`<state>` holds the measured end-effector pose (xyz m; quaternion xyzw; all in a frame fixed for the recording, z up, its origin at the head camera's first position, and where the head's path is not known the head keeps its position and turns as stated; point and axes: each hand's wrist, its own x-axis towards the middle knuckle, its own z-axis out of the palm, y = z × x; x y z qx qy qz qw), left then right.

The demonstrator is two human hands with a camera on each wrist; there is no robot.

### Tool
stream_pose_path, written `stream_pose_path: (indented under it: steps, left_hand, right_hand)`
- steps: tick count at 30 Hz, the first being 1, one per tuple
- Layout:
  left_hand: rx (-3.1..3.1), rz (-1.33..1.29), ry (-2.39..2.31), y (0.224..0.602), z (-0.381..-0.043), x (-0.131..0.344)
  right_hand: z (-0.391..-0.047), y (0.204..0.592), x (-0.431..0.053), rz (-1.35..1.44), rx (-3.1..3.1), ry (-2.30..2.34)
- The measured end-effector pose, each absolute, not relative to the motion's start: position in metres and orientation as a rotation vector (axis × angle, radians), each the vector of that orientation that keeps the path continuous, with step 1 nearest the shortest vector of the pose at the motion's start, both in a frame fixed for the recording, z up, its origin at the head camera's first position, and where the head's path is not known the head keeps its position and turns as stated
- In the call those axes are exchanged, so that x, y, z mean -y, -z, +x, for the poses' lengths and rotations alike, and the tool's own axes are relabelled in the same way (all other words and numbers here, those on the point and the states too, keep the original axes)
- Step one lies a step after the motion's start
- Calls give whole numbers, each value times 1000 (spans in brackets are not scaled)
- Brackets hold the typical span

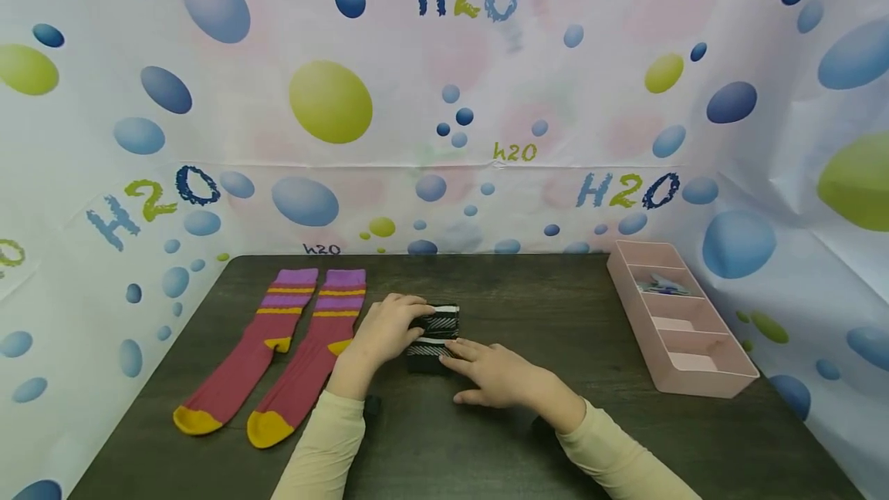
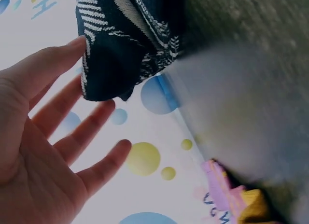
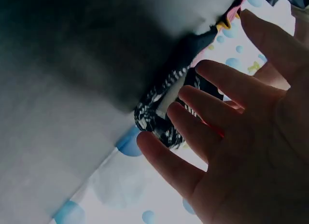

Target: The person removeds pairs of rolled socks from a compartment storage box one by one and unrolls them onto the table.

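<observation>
Black socks (image 1: pixel 434 357) with white stripes and diagonal hatching lie folded into a small bundle at the middle of the dark table. My left hand (image 1: pixel 390 328) is at the bundle's far left side, thumb and index fingertips touching its edge. In the left wrist view its other fingers (image 2: pixel 104 166) are extended and spread. From the right, my right hand (image 1: pixel 501 376) reaches in with straight fingers, fingertips right at the bundle's right edge. The right wrist view shows the rolled layers of the socks (image 3: pixel 164 105) beyond those fingers.
A pair of maroon socks (image 1: pixel 232 373) with yellow toes and heels and purple striped cuffs lies flat at the left. At the right stands a pink divided box (image 1: pixel 704 380), small items (image 1: pixel 663 284) in one compartment. A bubble-patterned sheet (image 1: pixel 444 207) rises behind the table.
</observation>
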<state>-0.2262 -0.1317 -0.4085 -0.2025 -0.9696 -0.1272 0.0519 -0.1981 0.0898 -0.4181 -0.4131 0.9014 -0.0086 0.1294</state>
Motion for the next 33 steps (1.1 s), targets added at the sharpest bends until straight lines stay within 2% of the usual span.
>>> stream_pose_path:
  steps: [12,24,33]
  left_hand:
    - [3088,-610,177,399,-253,123]
    - [3267,-588,-40,409,-282,109]
    - [3314,-651,6,407,-305,106]
  right_hand:
    - [-196,420,-77,-1136,-2571,-41]
    - [-190,423,-76,-1148,-2543,-80]
    - [-192,422,-80,-1142,-2541,-105]
